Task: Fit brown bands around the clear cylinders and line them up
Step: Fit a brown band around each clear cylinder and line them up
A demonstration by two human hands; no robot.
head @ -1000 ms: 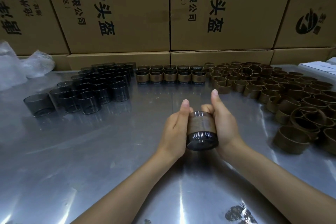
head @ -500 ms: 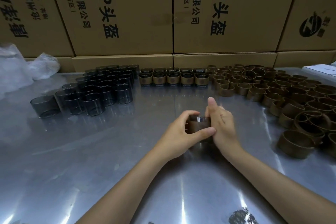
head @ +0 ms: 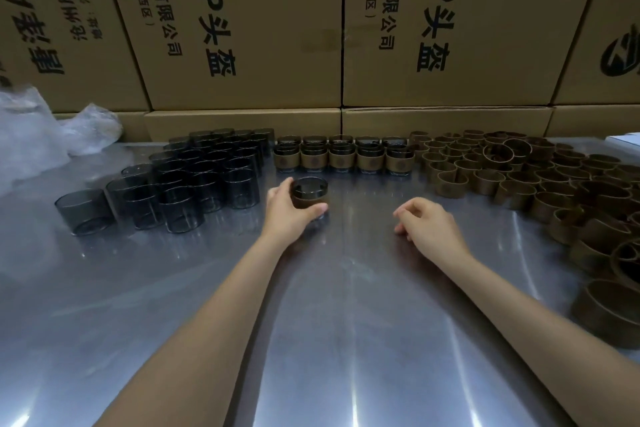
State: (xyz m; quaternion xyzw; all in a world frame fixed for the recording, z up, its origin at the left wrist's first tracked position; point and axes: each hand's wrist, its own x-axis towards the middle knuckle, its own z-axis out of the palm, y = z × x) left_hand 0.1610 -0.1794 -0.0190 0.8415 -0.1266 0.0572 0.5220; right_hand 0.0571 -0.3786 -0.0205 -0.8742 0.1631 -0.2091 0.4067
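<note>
Many bare smoky-clear cylinders (head: 194, 177) stand clustered at the left of the metal table (head: 346, 340), with crumpled plastic wrap (head: 52, 135) beyond them. Just right of that cluster, the left hand (head: 289, 215) grips one banded cylinder (head: 309, 196) upright, thumb and fingers curled round its brown sleeve; whether its base touches the table is hard to tell. Behind it runs a row of five finished banded cylinders (head: 343, 158). The right hand (head: 427, 224) rests loosely curled, holding nothing. Loose brown bands (head: 540, 177) crowd the right side.
</note>
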